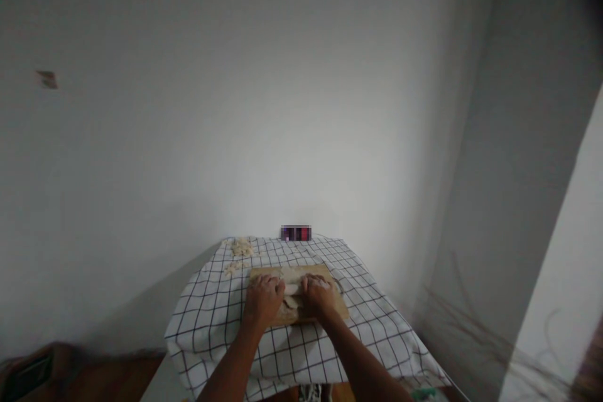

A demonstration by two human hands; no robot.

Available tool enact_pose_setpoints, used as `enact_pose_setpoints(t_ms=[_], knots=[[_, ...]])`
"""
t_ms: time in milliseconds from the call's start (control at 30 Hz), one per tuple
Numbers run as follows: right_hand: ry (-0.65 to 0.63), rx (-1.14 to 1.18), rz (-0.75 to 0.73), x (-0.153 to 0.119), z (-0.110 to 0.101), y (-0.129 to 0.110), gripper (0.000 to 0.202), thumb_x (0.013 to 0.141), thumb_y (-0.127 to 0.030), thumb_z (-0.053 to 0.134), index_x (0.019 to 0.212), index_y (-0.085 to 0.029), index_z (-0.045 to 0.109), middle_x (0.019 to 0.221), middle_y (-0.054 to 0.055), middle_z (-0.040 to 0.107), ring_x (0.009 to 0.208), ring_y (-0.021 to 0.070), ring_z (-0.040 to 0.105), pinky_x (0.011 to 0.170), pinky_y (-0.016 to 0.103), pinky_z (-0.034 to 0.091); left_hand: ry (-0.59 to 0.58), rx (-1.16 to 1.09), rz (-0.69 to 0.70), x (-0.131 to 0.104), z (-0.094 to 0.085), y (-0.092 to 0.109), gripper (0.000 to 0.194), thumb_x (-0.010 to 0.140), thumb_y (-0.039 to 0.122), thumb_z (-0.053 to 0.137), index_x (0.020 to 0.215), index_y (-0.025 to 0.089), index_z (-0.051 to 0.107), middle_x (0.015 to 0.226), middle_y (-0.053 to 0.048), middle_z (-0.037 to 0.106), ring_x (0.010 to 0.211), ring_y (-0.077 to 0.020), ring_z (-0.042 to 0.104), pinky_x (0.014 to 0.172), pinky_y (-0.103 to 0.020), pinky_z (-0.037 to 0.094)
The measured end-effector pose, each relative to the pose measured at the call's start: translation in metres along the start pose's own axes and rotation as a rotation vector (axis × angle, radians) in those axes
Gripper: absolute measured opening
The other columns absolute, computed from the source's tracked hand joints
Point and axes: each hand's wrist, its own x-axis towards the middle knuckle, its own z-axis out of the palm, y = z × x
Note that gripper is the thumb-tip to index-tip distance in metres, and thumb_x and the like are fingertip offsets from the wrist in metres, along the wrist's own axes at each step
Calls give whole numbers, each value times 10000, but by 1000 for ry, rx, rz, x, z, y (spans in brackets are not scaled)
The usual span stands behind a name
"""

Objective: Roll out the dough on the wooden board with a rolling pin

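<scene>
On a wooden board, a pale, floury cylinder like a rolling pin lies crosswise. My left hand is closed over its left part, and my right hand is closed over its right part, with a short stretch showing between them. Whether it is wood or dough is too blurred to tell. In front of it a flat, pale piece of dough lies on the board. White flour covers the board's far side. Both palms and the cylinder's ends are hidden.
A checked cloth covers the table. Towards its far left lie a heap of pale dough pieces and a smaller scatter of pieces. A pixelated dark and red object stands at the back against the wall.
</scene>
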Motion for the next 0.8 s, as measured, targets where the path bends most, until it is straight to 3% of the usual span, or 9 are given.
enact_pose_setpoints(t_ms=[300, 533, 800], knots=[[-39, -39, 0, 17, -8, 1, 398, 1171, -221, 451, 1333, -217, 815, 1456, 190, 807, 1391, 369, 738, 1091, 500, 581, 8, 7, -142, 19, 8, 5, 493, 1190, 386, 432, 1174, 167, 874, 1305, -169, 864, 1244, -343, 753, 1085, -474, 526], [-86, -118, -61, 31, -11, 5, 425, 1180, -196, 437, 1491, -219, 726, 1468, 199, 790, 1370, 367, 742, 1086, 527, 593, -47, 31, -29, 34, 11, -2, 355, 1152, 248, 494, 1207, 153, 831, 1284, -191, 846, 1256, -347, 754, 1091, -468, 485], [-120, -152, -52, 56, -9, 8, 442, 1190, -189, 364, 1441, -207, 728, 1385, 203, 798, 1258, 334, 774, 1020, 470, 603, -76, 97, -11, 54, 19, -10, 389, 1137, 183, 456, 1204, 125, 835, 1161, -218, 849, 1108, -365, 796, 952, -454, 539]])
